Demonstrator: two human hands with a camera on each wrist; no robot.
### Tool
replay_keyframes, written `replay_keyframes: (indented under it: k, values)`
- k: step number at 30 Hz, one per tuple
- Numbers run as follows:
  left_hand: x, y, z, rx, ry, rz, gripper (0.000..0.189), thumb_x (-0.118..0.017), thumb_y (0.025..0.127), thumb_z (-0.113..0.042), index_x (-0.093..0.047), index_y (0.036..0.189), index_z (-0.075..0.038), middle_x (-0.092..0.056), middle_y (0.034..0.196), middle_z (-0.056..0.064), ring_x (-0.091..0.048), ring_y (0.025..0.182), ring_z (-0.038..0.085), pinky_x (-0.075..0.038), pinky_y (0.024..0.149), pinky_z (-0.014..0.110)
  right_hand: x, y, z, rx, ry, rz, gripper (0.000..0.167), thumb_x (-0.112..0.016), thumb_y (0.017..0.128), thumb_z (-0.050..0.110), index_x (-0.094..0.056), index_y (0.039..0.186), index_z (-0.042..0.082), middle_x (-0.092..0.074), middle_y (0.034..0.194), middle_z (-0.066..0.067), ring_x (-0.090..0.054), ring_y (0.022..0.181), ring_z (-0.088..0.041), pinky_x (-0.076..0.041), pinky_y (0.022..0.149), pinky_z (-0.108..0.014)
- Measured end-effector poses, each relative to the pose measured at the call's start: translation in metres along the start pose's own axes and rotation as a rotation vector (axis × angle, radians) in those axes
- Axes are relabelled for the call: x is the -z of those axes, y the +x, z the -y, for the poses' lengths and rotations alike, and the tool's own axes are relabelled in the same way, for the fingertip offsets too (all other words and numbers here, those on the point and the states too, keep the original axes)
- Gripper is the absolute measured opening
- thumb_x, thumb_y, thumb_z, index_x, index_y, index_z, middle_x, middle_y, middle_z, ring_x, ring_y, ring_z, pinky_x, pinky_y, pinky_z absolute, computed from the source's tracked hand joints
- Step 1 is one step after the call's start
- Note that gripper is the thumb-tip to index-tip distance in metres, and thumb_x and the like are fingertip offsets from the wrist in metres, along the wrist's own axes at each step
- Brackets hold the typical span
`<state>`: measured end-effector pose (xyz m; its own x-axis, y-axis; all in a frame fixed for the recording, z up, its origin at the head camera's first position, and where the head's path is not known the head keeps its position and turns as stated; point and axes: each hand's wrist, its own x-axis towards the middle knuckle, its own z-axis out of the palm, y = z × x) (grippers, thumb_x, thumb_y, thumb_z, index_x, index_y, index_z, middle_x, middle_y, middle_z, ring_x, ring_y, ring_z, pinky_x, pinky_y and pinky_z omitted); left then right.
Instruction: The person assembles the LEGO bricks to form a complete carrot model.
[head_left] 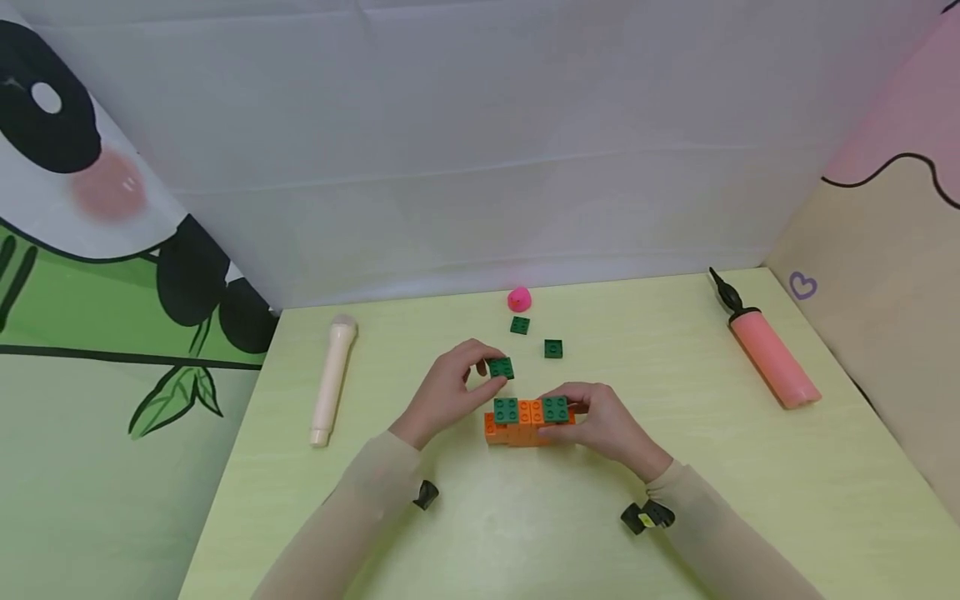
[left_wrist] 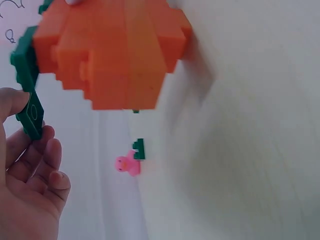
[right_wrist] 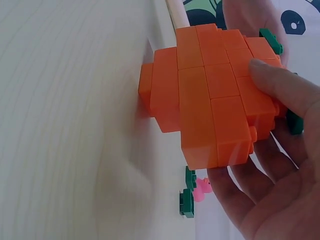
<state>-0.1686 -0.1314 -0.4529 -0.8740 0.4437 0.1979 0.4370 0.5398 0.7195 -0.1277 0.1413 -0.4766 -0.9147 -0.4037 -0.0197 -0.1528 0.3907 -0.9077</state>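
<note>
My left hand (head_left: 447, 382) pinches a green toy brick (head_left: 500, 368) between thumb and fingers, just above and behind an orange brick build (head_left: 517, 434). In the left wrist view that green brick (left_wrist: 32, 116) is held close to the build's top edge; whether they touch I cannot tell. My right hand (head_left: 609, 422) grips the build at its right end, thumb on the near side, fingers behind. Two green bricks stand on top, one toward the left (head_left: 506, 410) and one beside the right fingers (head_left: 555, 408). Stepped orange layers (right_wrist: 212, 95) fill much of the right wrist view.
Behind the hands lie two loose green bricks, one farther back (head_left: 520, 325) and one nearer (head_left: 553, 349). A pink toy duck (head_left: 519, 299) sits by the back edge. A cream stick (head_left: 333, 379) lies left, a pink hand pump (head_left: 776, 357) right, on the pale table (head_left: 525, 533).
</note>
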Motion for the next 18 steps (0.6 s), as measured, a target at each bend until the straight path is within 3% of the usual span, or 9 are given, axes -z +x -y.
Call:
replay_keyframes:
  k: [7,14,18]
  values:
    - [0.002,-0.007,-0.022,-0.063,-0.034,-0.005,0.021,-0.076,0.097,-0.023,-0.071,0.118,-0.024,-0.061,0.105,-0.017,-0.054,0.094,0.009,-0.049,0.072,0.038,0.0,0.001,-0.001,0.027,0.017,-0.005,0.035,-0.092,0.083,0.024,-0.079,0.114,0.014,-0.074,0.108,0.004,-0.066,0.095,-0.018,-0.055,0.089,-0.045]
    - [-0.004,-0.009,-0.033,-0.113,-0.022,0.041,0.024,-0.077,0.096,-0.023,-0.071,0.119,-0.022,-0.063,0.111,-0.017,-0.057,0.1,0.012,-0.052,0.086,0.033,-0.002,0.005,-0.002,0.055,0.009,-0.002,0.033,-0.091,0.083,0.023,-0.079,0.113,0.016,-0.074,0.108,0.005,-0.066,0.095,-0.018,-0.056,0.088,-0.043]
    - [-0.008,-0.01,-0.034,-0.128,-0.023,0.063,0.024,-0.078,0.095,-0.023,-0.071,0.118,-0.02,-0.063,0.112,-0.015,-0.058,0.104,0.013,-0.054,0.093,0.039,-0.002,0.007,-0.003,0.066,0.001,-0.01,0.034,-0.092,0.082,0.02,-0.079,0.114,0.015,-0.074,0.107,0.006,-0.067,0.095,-0.018,-0.057,0.088,-0.041]
